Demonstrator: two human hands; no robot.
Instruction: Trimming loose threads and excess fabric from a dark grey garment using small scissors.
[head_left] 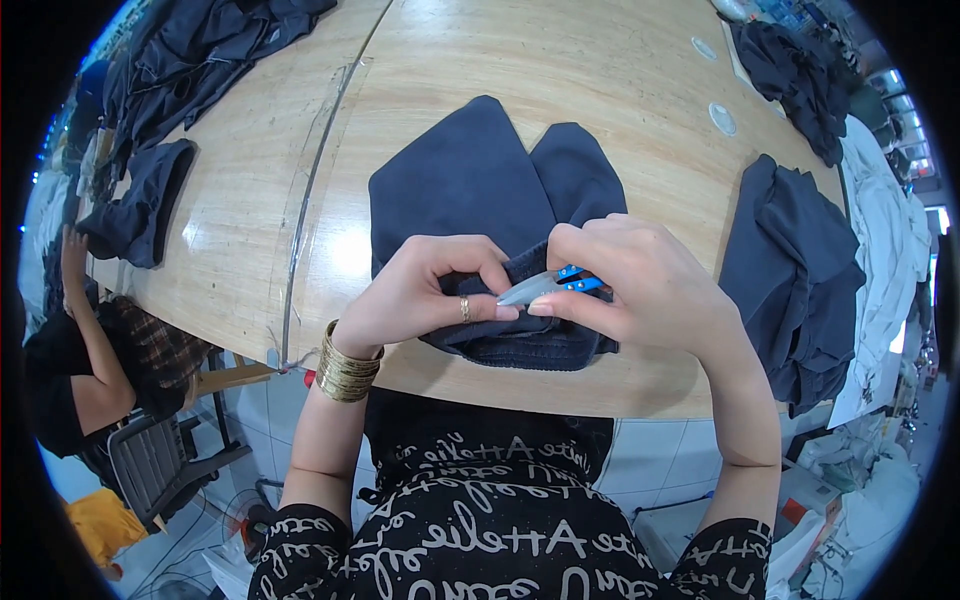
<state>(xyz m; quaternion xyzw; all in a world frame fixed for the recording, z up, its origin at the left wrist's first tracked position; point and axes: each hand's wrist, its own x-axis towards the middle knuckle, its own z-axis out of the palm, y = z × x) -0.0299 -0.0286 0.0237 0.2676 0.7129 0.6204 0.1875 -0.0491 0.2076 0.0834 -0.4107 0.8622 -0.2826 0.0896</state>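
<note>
A dark navy garment, perhaps trousers or shorts, lies on the table in front of me, its stitched waistband edge nearest my body. My left hand pinches a fold of this cloth between thumb and forefinger. In my right hand is a pair of thread snips with grey blades and blue handles. The blade tips point left and meet the cloth right beside my left thumb. My right fingers wrap round the handles and hide part of them. Whether a thread lies between the blades is too small to tell.
A pile of dark garments lies at the table's right; another dark heap is beyond it. More dark clothing covers the far left. A co-worker's arm reaches dark cloth at left. A seam crosses the wooden tabletop.
</note>
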